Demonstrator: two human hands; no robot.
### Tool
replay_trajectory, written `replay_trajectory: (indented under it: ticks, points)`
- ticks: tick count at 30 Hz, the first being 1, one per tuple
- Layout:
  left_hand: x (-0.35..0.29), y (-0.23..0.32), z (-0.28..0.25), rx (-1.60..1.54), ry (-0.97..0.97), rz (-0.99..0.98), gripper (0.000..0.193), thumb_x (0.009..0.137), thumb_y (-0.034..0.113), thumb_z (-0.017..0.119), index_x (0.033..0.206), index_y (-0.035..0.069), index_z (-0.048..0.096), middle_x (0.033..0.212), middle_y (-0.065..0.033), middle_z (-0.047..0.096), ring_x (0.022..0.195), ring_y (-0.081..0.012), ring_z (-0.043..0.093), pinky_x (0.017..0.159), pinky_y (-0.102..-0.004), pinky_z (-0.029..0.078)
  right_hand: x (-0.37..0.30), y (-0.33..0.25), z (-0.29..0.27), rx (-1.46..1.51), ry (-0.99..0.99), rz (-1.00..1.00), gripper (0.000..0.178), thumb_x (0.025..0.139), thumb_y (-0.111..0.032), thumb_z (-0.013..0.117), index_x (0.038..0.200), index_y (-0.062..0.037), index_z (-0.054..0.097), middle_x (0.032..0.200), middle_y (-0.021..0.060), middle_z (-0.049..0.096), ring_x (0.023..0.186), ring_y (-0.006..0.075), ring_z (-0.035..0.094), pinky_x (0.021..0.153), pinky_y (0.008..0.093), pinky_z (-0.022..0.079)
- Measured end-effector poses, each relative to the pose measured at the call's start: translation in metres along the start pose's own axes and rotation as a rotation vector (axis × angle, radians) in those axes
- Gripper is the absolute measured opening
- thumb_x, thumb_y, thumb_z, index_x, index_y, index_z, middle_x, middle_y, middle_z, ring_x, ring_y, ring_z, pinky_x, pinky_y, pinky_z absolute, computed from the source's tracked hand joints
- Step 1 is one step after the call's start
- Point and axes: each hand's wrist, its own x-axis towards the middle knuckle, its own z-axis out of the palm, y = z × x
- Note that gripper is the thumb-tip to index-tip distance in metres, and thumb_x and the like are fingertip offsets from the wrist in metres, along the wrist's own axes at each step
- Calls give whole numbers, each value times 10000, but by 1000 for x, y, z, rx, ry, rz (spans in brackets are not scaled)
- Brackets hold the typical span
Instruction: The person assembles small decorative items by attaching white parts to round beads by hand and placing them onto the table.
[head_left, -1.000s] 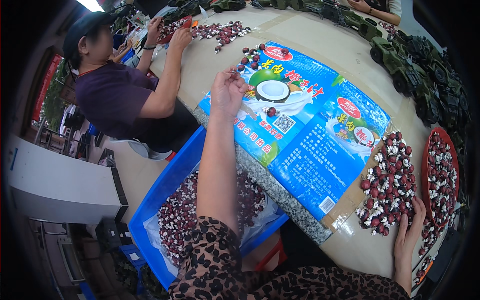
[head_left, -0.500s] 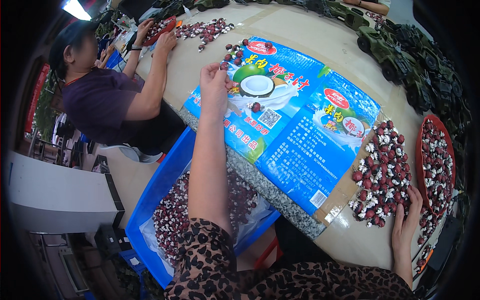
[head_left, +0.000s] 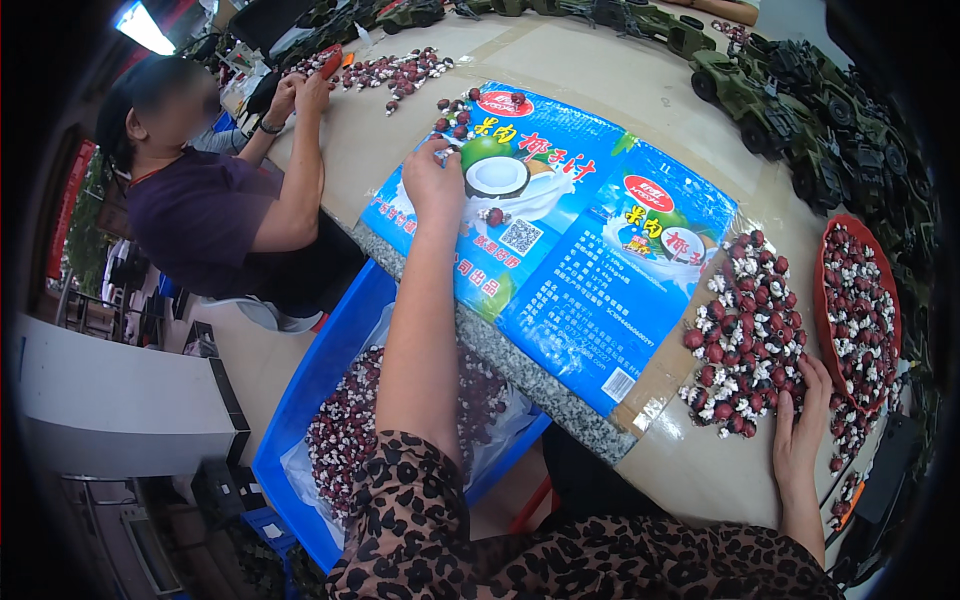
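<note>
My left hand [head_left: 434,187] is over the upper left of a blue printed cardboard sheet [head_left: 570,340], fingers curled together beside a few small dark-red balls [head_left: 460,131] with white bits. Whatever sits between its fingertips is too small to make out. One more red ball [head_left: 494,216] lies alone near the middle of the sheet. My right hand [head_left: 803,430] rests on the table with its fingers extended, their tips touching the near edge of a pile of red-and-white ball pieces [head_left: 745,335].
A red dish [head_left: 828,310] full of such pieces stands at right. Green toy vehicles [head_left: 745,100] line the far edge. Below the granite edge [head_left: 520,375] is a blue bin [head_left: 290,410] of pieces. Another person [head_left: 215,190] works at left by a scattered pile [head_left: 400,72].
The view has shifted slightly. My left hand has drawn a little nearer to me over the sheet. The other person's hands have come together. My right hand stays by the pile.
</note>
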Motion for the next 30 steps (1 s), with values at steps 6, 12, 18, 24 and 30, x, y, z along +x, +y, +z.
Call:
replay_trajectory:
  ticks: [6, 12, 18, 24, 30]
  points:
    - [1, 3, 6, -23, -3, -59, 215, 668, 41, 596, 878, 5, 565, 711, -118, 548, 698, -250, 537, 636, -354, 424, -1, 2, -3, 6, 13, -8, 340, 817, -94, 468, 1134, 13, 409, 1174, 184, 382, 1092, 322, 391, 920, 363, 304]
    - [5, -9, 2, -237, 103, -87, 291, 659, 56, 587, 930, -25, 519, 801, -135, 553, 734, -233, 548, 655, -340, 445, 0, 6, 0, 34, 59, -22, 345, 795, -81, 504, 1120, 5, 424, 1160, 180, 399, 1081, 323, 401, 914, 364, 313]
    - [-3, -3, -16, -688, -3, -274, 240, 756, 90, 557, 953, -43, 523, 838, -84, 534, 697, -112, 497, 596, -224, 426, -2, 4, -1, 35, 93, -72, 340, 791, -102, 520, 1102, 4, 432, 1136, 173, 413, 1051, 328, 417, 894, 377, 328]
    - [-46, 20, -47, -207, -407, 364, 228, 755, 79, 571, 961, -17, 564, 827, -98, 560, 682, -161, 526, 596, -264, 430, -3, 9, 1, 39, 108, -77, 348, 793, -126, 529, 1101, 3, 432, 1130, 170, 416, 1039, 331, 423, 880, 381, 338]
    - [-88, 65, -63, -159, -382, 340, 294, 707, 29, 621, 994, -3, 562, 858, -98, 575, 669, -193, 542, 617, -280, 436, -4, 13, 1, 62, 130, -111, 354, 783, -145, 542, 1088, 1, 439, 1123, 161, 422, 1035, 320, 425, 873, 384, 340]
